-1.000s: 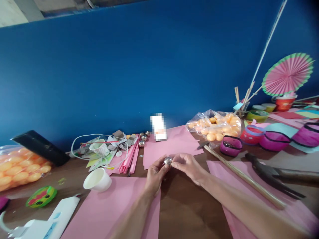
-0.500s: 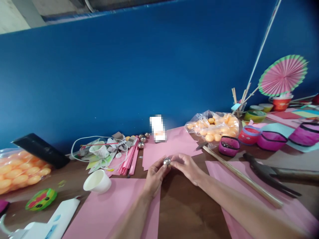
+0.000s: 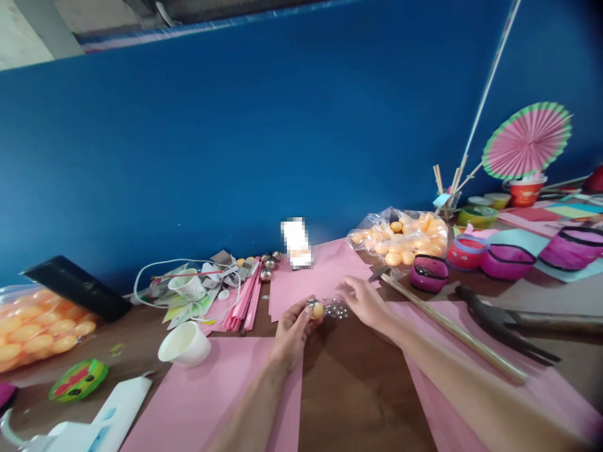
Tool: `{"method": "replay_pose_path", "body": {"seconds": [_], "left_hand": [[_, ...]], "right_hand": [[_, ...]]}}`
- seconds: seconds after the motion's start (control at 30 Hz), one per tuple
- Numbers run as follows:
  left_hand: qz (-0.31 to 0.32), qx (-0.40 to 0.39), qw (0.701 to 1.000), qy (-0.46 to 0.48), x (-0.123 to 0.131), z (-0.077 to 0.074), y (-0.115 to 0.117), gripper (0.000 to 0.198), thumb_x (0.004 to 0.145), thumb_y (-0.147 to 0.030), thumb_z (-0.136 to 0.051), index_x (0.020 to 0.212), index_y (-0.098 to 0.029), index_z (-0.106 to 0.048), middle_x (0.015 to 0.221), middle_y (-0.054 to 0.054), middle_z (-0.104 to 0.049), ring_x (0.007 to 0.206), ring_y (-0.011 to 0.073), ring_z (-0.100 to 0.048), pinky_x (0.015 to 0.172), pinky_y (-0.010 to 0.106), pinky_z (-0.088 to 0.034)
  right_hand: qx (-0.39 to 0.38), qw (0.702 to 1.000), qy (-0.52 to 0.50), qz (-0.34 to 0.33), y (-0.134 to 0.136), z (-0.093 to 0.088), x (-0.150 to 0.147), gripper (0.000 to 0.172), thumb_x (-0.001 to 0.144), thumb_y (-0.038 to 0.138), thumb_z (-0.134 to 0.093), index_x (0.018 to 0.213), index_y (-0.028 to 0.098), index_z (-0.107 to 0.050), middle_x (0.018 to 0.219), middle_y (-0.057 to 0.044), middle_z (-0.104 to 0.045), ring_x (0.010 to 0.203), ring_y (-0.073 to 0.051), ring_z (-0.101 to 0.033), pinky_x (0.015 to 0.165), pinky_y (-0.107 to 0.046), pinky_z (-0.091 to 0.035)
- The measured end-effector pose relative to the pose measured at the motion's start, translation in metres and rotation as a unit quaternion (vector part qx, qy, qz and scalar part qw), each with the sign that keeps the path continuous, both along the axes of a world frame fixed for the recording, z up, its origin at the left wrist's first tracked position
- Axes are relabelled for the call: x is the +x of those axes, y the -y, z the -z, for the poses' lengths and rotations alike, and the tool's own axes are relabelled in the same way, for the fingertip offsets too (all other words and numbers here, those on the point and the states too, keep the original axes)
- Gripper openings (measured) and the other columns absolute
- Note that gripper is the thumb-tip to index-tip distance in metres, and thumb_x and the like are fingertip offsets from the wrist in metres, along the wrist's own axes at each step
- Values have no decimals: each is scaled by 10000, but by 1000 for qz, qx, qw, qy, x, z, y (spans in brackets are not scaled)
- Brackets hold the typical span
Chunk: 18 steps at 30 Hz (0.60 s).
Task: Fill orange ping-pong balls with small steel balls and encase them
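Observation:
My left hand (image 3: 293, 326) pinches a small orange ball (image 3: 317, 310) that is partly covered in silver, low over the brown table. A strip of shiny silver foil (image 3: 335, 308) trails from the ball toward my right hand (image 3: 360, 301), whose fingers are curled at the foil's far end, blurred by motion. Both hands hover between pink paper sheets (image 3: 308, 281).
A white paper cup (image 3: 184, 343) lies left of my hands. Bags of orange balls (image 3: 404, 241) sit at back right and far left (image 3: 32, 324). A wooden stick (image 3: 452, 329), a hammer (image 3: 499, 320), magenta cups (image 3: 428, 272) and a paper fan (image 3: 526, 140) are on the right.
The silver wrap has come off the ball: my right hand moved right, pulling the foil away, and the orange surface now shows in my left hand.

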<state>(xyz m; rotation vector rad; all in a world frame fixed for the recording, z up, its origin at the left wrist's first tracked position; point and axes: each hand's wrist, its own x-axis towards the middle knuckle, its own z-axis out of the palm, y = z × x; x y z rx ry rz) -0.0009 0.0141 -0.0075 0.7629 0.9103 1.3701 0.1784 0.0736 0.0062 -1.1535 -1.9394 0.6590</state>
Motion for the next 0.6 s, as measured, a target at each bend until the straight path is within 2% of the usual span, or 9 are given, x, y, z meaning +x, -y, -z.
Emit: {"method": "replay_pose_path", "body": {"seconds": [0.07,0.2,0.4,0.6], "left_hand": [[10,-4,1000,12,-1,0,0,365,697,-295,-656,1022,-132,-625,909,95,-679,795,167,-631,741,279,-496],[18,-6,999,45,-4,-1,-1,326,719,-274,-635,1018,-143,-628,933,88,-676,813,164,-631,750,273,-492],[16,-5,998,53,-5,-3,0,398,727,-291,-626,1099,-157,-586,922,89,-675,814,174,-630,728,280,-503],[19,-2,999,36,-5,1,-1,377,728,-223,-630,1097,-167,-577,996,79,-649,852,151,-617,760,261,-494]], "right_hand": [[9,998,55,1,-6,1,8,138,800,265,-473,766,198,-588,734,-37,-642,673,-178,-582,614,-276,-407],[13,994,100,-40,-5,-1,17,157,790,240,-488,688,206,-602,676,-22,-631,640,-170,-570,592,-258,-363],[34,989,136,-57,3,-1,14,168,805,191,-459,717,205,-601,712,-32,-621,664,-165,-559,606,-252,-343],[57,984,157,-64,6,-1,10,119,788,175,-497,732,190,-600,731,-36,-610,704,-159,-551,634,-237,-354]]}}
